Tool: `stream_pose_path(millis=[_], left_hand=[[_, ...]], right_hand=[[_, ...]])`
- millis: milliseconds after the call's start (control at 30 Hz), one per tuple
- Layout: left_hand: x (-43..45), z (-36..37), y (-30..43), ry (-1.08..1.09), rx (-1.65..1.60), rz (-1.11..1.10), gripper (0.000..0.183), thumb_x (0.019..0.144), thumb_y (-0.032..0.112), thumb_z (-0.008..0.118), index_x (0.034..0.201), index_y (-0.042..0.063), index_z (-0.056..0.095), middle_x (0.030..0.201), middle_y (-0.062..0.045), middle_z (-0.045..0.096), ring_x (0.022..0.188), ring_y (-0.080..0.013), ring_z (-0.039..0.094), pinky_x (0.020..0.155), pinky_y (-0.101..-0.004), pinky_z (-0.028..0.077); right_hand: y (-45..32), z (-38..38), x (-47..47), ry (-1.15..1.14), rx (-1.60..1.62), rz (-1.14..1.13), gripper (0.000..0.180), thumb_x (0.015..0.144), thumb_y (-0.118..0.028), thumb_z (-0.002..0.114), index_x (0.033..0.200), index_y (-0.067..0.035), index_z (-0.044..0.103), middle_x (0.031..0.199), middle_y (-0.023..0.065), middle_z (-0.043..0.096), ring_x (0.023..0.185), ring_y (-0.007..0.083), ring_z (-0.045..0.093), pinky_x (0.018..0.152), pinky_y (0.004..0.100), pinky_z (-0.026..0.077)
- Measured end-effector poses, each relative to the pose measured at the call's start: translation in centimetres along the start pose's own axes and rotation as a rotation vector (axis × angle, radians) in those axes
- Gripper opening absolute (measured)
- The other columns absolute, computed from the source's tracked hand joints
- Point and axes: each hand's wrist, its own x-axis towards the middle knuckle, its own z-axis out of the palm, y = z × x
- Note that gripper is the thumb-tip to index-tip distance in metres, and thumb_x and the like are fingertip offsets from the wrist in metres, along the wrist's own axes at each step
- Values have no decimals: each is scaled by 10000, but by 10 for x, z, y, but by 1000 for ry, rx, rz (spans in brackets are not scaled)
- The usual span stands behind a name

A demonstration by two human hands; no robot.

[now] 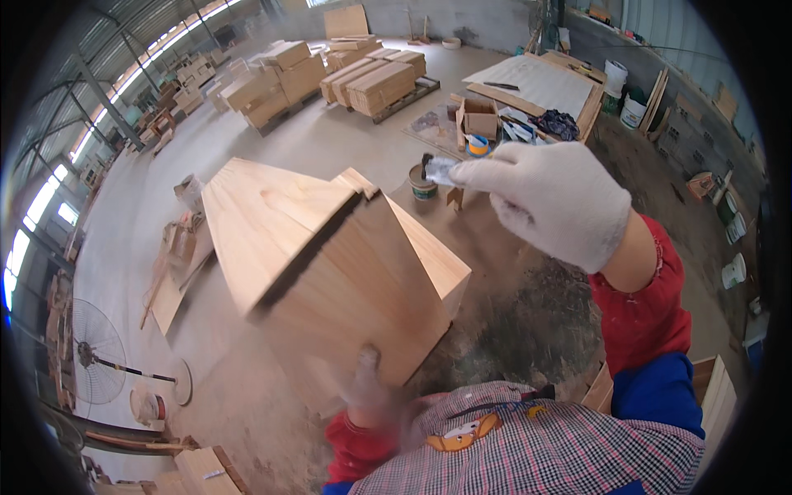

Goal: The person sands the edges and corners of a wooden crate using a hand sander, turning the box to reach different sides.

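A light wooden box (365,278) with a flared, lid-like top panel is tilted in front of me, with a dark strip along one edge. My left hand (368,383), gloved and blurred, grips its near lower side, thumb on the face. Above and right of the box, my right hand (544,198) in a white knit glove pinches a small whitish tool (440,170) with a dark tip, apart from the wood. What kind of tool it is, I cannot tell. Behind it a tub (423,184) stands on the floor.
Stacked wooden boards (383,86) lie on a pallet at the back. A covered worktable (538,80) stands back right, beside a cardboard box (479,117) and an orange-and-blue tape roll (477,146). A standing fan (99,352) is at left. Buckets (632,111) line the right wall.
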Motion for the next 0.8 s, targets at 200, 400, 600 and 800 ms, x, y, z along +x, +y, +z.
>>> stream_pose_path(millis=[200, 400, 600, 800], left_hand=[[56, -41, -14, 45, -47, 7, 374, 1024, 15, 580, 1388, -66, 571, 1357, -227, 602, 1178, -311, 655, 986, -411, 585], [152, -54, 8, 304, -617, -469, 393, 1070, 145, 534, 1422, -29, 550, 1455, -160, 582, 1232, -272, 644, 1030, -420, 561], [195, -67, 16, -217, -625, -204, 436, 1090, 275, 490, 1457, 47, 545, 1442, -118, 617, 1288, -305, 608, 1076, -487, 506], [201, -74, 1, 96, -365, -97, 564, 995, 50, 614, 1509, -79, 421, 1467, -238, 558, 1286, -316, 613, 1074, -414, 525]], right_hand=[[-1, 38, -46, -75, 340, 21, 430, 877, -63, 635, 1300, -133, 656, 909, 112, 677, 740, 294, 686, 666, 385, 564], [-42, 97, -94, -341, 577, 170, 483, 856, -65, 628, 1327, -173, 638, 879, 112, 656, 742, 317, 680, 659, 401, 563], [-74, 134, -95, -124, 696, 243, 487, 889, -90, 616, 1366, -187, 606, 916, 126, 657, 752, 324, 689, 670, 413, 569], [-73, 133, -95, -166, 623, 259, 526, 880, -83, 637, 1398, -154, 581, 956, 144, 660, 775, 316, 692, 673, 392, 569]])
